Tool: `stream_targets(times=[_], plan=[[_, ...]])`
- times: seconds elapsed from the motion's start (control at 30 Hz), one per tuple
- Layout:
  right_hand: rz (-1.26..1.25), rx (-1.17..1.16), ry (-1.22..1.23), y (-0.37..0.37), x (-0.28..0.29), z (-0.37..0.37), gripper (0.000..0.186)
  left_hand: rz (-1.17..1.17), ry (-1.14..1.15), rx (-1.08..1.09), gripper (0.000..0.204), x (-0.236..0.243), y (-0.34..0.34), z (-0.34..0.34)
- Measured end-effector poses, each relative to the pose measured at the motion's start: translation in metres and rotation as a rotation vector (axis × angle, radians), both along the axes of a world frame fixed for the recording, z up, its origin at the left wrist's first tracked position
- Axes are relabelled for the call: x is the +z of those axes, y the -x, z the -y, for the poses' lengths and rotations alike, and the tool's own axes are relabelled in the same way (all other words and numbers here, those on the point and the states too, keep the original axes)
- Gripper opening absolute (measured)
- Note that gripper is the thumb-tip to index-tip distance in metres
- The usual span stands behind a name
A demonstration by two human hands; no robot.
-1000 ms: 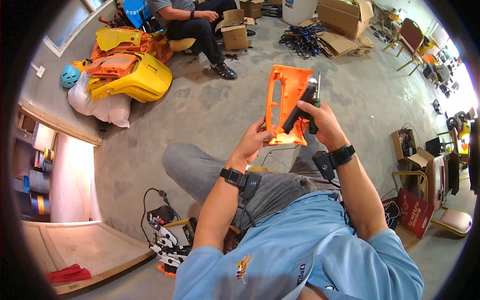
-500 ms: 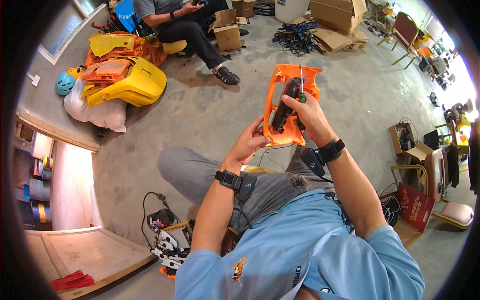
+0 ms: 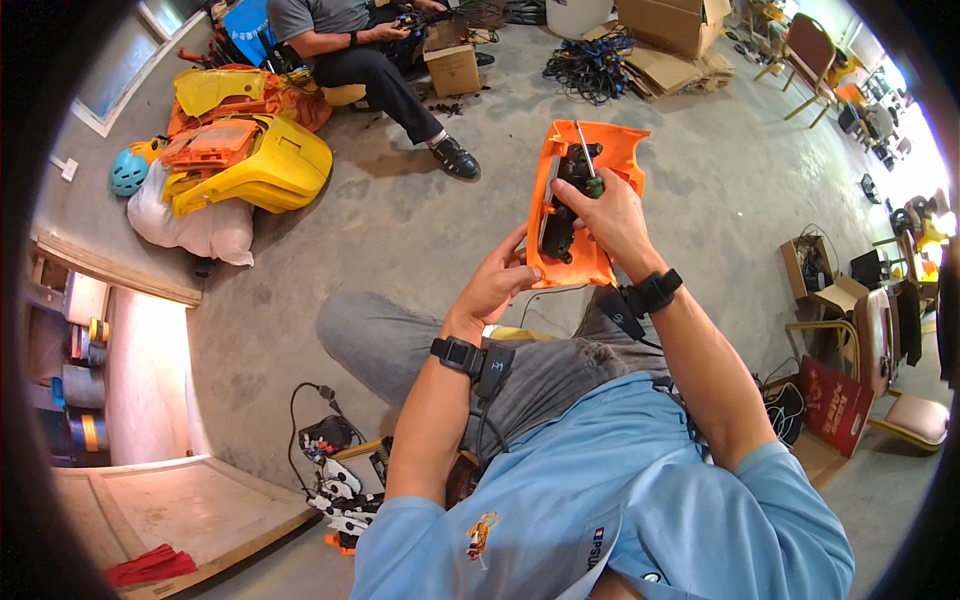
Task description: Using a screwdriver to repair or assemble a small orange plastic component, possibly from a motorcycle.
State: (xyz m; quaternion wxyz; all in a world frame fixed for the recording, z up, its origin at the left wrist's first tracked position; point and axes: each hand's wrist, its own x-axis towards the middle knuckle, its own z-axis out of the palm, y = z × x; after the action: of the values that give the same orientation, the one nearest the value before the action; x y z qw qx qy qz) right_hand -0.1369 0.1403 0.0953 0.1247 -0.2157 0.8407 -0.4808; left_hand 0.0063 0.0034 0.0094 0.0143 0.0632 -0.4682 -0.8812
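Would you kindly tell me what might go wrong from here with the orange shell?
The black part lies in the orange shell under the thumb of the right hand; it might shift if that thumb slips.
That hand also holds the green-handled screwdriver, whose bare shaft could scratch the shell.
The left hand grips only a lower corner, so the shell might tilt.

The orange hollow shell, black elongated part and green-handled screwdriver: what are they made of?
Orange hollow shell: probably satin moulded plastic, given thin walls and even colour. Black elongated part: dull, perhaps plastic; too dark for certainty. Green-handled screwdriver: shaft likely metal, from its silvery shine; handle unclear.
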Motion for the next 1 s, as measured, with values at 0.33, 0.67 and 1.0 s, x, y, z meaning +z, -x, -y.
stream_targets(times=[0.33,0.67,1.0], plan=[[0.002,-0.024,0.024,-0.002,-0.011,0.002,0.056,0.003,-0.017,-0.029,0.080,-0.008,-0.004,0.003],[0.116,-0.011,0.113,-0.001,-0.013,0.002,0.056,0.006,0.049,-0.040,0.086,0.003,-0.006,0.002],[0.152,-0.044,0.109,-0.009,-0.010,0.001,0.058,0.034,0.051,-0.004,0.085,0.002,-0.006,0.001]])
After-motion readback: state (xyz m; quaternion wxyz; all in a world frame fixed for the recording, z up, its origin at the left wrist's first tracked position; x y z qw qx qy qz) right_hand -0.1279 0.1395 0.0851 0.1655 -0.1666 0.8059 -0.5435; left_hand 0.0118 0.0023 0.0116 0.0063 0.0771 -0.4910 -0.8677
